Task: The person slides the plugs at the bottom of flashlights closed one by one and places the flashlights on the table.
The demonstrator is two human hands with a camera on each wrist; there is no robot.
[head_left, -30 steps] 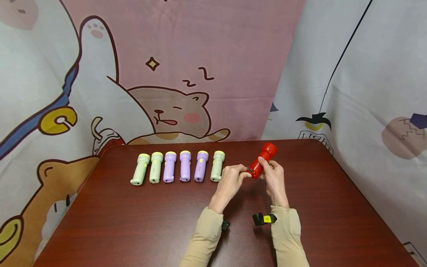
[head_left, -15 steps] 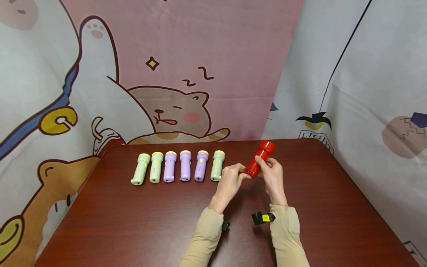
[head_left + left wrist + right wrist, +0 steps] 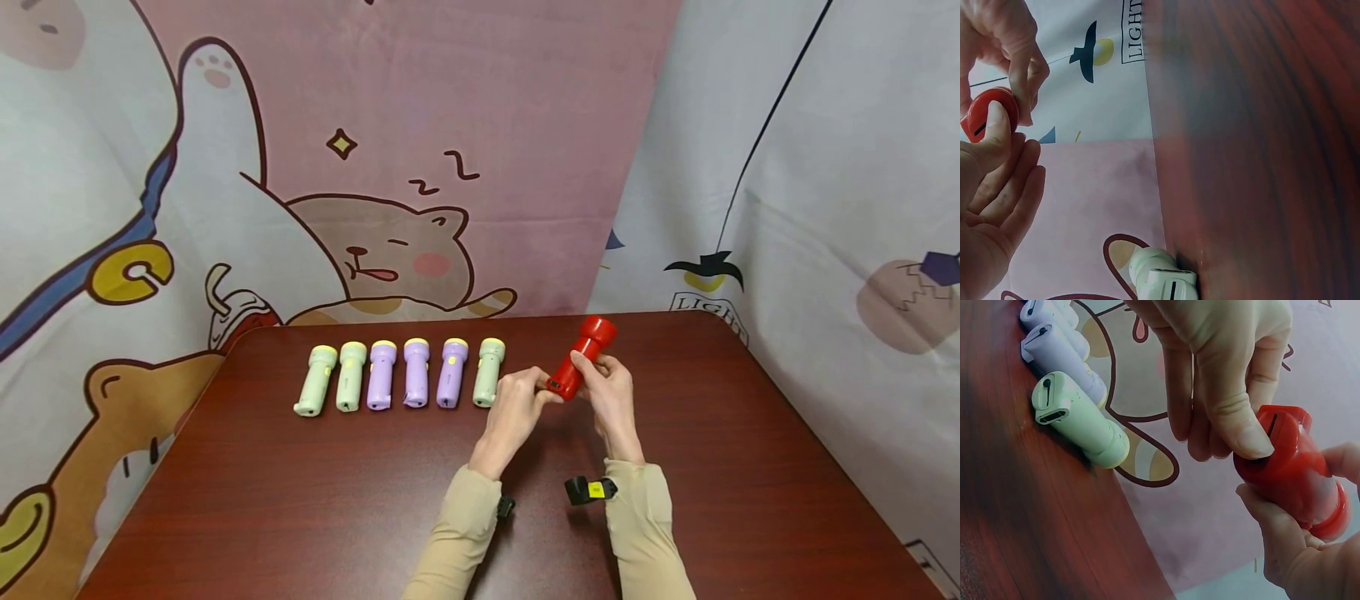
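Observation:
A red flashlight [image 3: 577,360] is held up in both hands above the table, its wide head tilted away and to the right. My right hand [image 3: 611,396] grips its body, thumb on top, as the right wrist view shows. At the tail end, my left hand [image 3: 517,408] has its thumb [image 3: 1250,439] pressed on the end face, beside a dark slot. In the left wrist view the left index fingertip lies right at the flashlight's lower rim, while the other fingers extend loosely. The thumb hides part of the end face.
Left of the hands, green and purple flashlights lie in a row on the brown table [image 3: 337,500]. Nearest is a green flashlight [image 3: 489,373], close beside my left hand. A purple flashlight [image 3: 452,373] is next to it. A cartoon-printed cloth [image 3: 525,167] hangs behind the table.
A second ago my left fingertips were at a small piece standing out from the red flashlight's tail; now the tail looks flush. The flashlight and right hand have shifted slightly left.

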